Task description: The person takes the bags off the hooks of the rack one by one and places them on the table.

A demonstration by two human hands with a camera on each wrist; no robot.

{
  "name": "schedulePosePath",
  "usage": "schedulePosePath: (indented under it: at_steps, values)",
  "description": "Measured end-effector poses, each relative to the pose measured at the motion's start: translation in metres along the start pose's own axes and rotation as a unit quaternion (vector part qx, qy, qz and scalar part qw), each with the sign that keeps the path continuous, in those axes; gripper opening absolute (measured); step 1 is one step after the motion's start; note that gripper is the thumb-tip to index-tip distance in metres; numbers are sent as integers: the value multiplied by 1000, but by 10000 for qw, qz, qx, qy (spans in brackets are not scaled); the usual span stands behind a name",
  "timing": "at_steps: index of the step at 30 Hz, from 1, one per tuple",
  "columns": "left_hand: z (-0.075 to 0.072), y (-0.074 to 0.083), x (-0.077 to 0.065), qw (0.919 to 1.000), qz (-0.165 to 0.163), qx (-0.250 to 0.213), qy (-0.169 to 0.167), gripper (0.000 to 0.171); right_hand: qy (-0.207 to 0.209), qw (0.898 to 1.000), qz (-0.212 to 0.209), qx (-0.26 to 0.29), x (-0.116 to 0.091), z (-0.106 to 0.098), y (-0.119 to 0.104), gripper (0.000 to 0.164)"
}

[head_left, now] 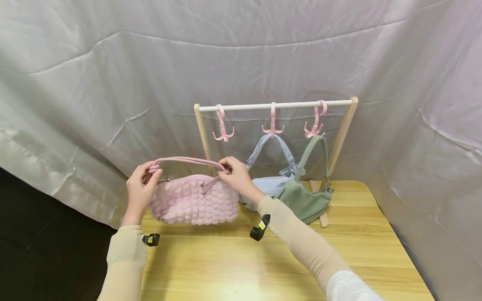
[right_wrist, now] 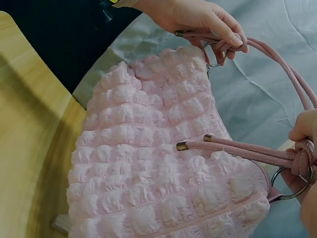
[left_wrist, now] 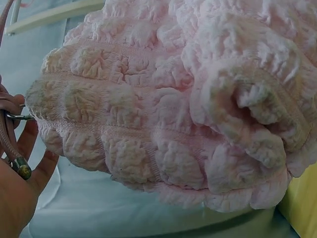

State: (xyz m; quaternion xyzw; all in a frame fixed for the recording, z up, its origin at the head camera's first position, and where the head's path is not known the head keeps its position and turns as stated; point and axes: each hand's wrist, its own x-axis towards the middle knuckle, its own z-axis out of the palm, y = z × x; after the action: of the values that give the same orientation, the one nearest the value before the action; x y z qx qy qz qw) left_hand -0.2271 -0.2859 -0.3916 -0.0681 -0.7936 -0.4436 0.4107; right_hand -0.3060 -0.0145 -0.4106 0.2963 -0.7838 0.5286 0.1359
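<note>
Yellow labels (head_left: 262, 225) mark the black wrist cameras (head_left: 257, 233), their print too small to read. The pink bag (head_left: 196, 200) is made of soft, puckered fabric, gathered into rows of rounded puffs with flatter seams between them. It is held up by its handle above the front left of the rack, over the wood-grained surface (head_left: 211, 263); whether its base touches that surface I cannot tell.

The handle (head_left: 184, 159) is a doubled, smooth pink cord, tied in knots (right_wrist: 301, 161) at metal rings and finished with brass-toned end caps (right_wrist: 182, 146). The left grip (head_left: 140, 190) pinches the handle at its left knot; the right grip (head_left: 239, 177) is closed on the right knot, and the cord arches between them. Beige sleeves (head_left: 305, 251) cover both forearms.

Behind, the rack has pale wooden posts (head_left: 343, 136), a smooth white rod (head_left: 241, 107) and three glossy pink hooks (head_left: 273, 119) with upturned prongs. A light blue bag (head_left: 271, 184) hangs by its fabric strap from the middle hook, and a slouchy green bag (head_left: 306, 202) from the right one, partly overlapping it. Satiny grey cloth (head_left: 241, 62) drapes behind in folds.
</note>
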Motion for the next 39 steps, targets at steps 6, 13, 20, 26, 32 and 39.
schedulePosePath:
  at_steps: [6, 13, 20, 26, 32, 39]
  values:
    - [-10, -25, -6, 9998, 39, 177, 9, 27, 74, 9999, 54, -128, -7, 13, 3, 17]
    - [-21, -33, -15, 9995, 14, 320, 35, 26, 116, 9998, 109, -156, -14, 28, 2, 19]
    - [-33, -34, -26, 9985, -415, 347, -55, 28, 46, 9997, 176, -184, -21, 40, -3, 19]
    - [-43, -38, -36, 9964, -639, 551, 44, 29, -55, 9995, 248, -195, -30, 53, -6, 19]
    - [-52, -44, -45, 9954, -734, 607, 144, 29, -201, 9993, 319, 73, -39, 65, -10, 19]
    - [-64, -47, -56, 9938, -863, 686, 167, 30, -327, 9987, 312, 241, -49, 78, -15, 19]
